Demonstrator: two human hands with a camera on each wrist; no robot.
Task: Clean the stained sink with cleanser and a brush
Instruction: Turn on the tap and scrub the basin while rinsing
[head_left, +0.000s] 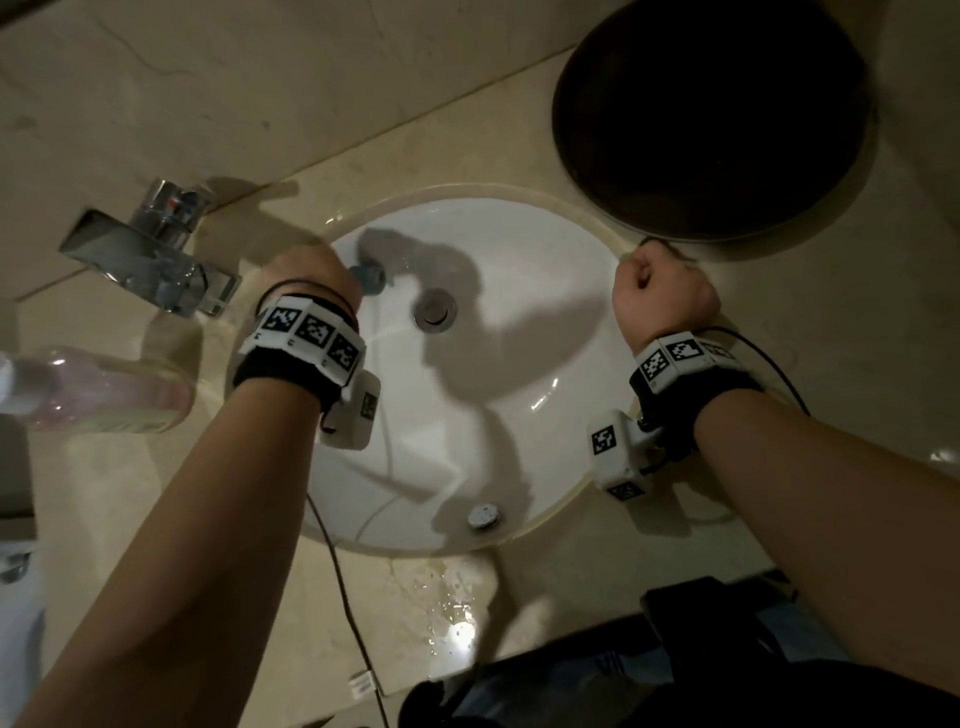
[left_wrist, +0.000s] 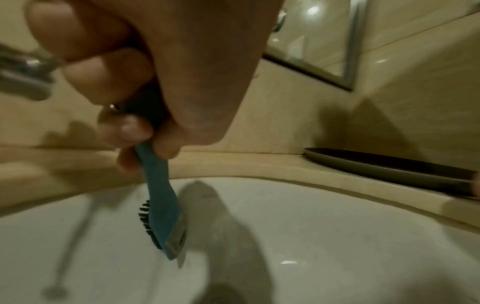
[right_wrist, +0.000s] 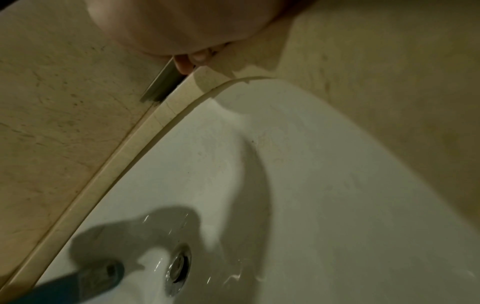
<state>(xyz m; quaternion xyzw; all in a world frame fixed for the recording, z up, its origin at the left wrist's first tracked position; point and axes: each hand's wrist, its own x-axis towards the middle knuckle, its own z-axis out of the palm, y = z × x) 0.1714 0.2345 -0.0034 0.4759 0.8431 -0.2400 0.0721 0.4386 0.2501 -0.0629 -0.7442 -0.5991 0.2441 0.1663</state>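
The white oval sink (head_left: 519, 332) is set in a beige stone counter, with its drain (head_left: 435, 310) near the middle. My left hand (head_left: 306, 273) grips the handle of a blue brush (left_wrist: 159, 197). The brush points down into the basin on the far left side, its dark bristles (left_wrist: 145, 222) facing left and its tip on the porcelain. Only a bit of the brush (head_left: 370, 278) shows past the knuckles in the head view. My right hand (head_left: 662, 296) is a curled fist on the sink's right rim, with its fingertips (right_wrist: 185, 64) by the edge of a dark plate (right_wrist: 159, 83).
A chrome faucet (head_left: 156, 249) stands at the far left. A clear pinkish bottle (head_left: 98, 389) lies on the counter left of the sink. The dark round plate (head_left: 711, 119) sits at the back right. Water is pooled (head_left: 452, 618) on the counter in front.
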